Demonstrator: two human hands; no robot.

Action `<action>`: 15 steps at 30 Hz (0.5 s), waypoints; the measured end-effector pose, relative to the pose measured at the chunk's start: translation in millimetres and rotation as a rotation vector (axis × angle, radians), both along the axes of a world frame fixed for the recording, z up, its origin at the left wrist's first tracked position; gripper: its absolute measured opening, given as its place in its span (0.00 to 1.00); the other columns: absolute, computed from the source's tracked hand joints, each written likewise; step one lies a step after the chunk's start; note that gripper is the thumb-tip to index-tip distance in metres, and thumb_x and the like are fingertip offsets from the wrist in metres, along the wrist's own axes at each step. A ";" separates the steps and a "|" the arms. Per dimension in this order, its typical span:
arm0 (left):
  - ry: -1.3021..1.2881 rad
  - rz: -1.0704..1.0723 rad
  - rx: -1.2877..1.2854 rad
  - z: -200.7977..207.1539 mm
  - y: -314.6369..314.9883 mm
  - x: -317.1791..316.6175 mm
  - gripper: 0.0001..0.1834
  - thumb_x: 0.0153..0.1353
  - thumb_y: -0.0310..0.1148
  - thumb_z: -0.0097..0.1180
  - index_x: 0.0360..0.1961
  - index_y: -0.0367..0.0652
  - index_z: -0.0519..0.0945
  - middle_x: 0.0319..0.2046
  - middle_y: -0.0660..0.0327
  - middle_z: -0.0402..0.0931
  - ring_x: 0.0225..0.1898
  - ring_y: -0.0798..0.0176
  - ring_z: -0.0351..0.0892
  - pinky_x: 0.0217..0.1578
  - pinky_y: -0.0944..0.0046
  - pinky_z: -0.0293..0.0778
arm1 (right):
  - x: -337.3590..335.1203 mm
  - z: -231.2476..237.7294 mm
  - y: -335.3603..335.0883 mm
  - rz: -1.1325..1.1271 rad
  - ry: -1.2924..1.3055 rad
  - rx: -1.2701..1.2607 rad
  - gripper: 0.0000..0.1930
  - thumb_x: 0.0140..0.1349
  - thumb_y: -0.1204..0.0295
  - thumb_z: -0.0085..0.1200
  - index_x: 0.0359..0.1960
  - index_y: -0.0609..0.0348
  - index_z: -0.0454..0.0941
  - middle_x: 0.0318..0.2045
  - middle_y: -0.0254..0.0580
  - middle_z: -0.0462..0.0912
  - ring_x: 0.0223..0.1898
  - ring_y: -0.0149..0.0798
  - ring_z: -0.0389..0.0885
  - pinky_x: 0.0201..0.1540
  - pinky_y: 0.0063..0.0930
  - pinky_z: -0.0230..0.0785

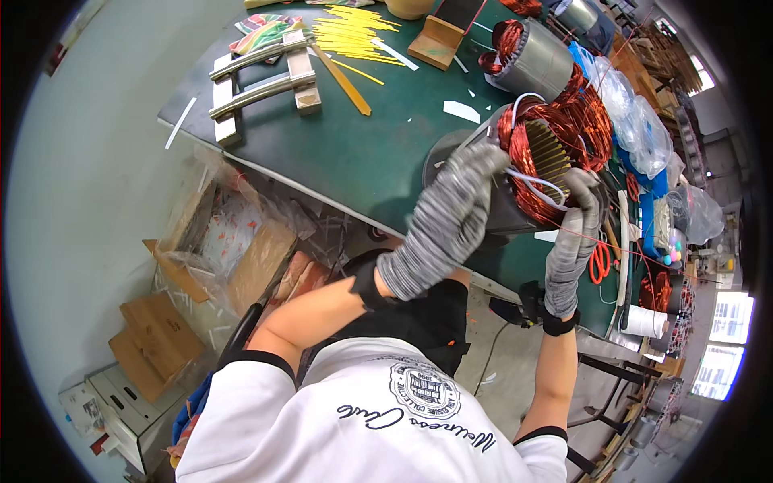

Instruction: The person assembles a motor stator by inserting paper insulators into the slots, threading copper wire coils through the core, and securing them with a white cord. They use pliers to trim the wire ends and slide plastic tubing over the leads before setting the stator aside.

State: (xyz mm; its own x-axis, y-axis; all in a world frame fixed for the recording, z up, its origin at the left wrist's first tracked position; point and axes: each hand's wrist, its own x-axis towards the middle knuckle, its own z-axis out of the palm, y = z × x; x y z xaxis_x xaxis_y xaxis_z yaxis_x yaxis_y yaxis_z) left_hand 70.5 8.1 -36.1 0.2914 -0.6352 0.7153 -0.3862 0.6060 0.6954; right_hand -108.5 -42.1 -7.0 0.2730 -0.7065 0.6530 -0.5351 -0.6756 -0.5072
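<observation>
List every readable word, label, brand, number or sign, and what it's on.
White shirt: dark script plus a round crest with lettering; wording not copied here.
Brown carton, lower left: small mark, too small to read.
Wound stator between the hands: no print I can make out.
</observation>
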 end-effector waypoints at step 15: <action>0.625 -0.150 0.253 -10.1 23.2 4.2 0.14 0.61 0.29 0.43 0.48 0.42 0.59 0.34 0.64 0.59 0.27 0.73 0.63 0.29 0.74 0.65 | 1.6 21.8 -7.5 0.167 0.086 0.209 0.07 0.44 0.79 0.43 0.28 0.59 0.66 0.41 0.46 0.67 0.42 0.39 0.64 0.50 0.29 0.55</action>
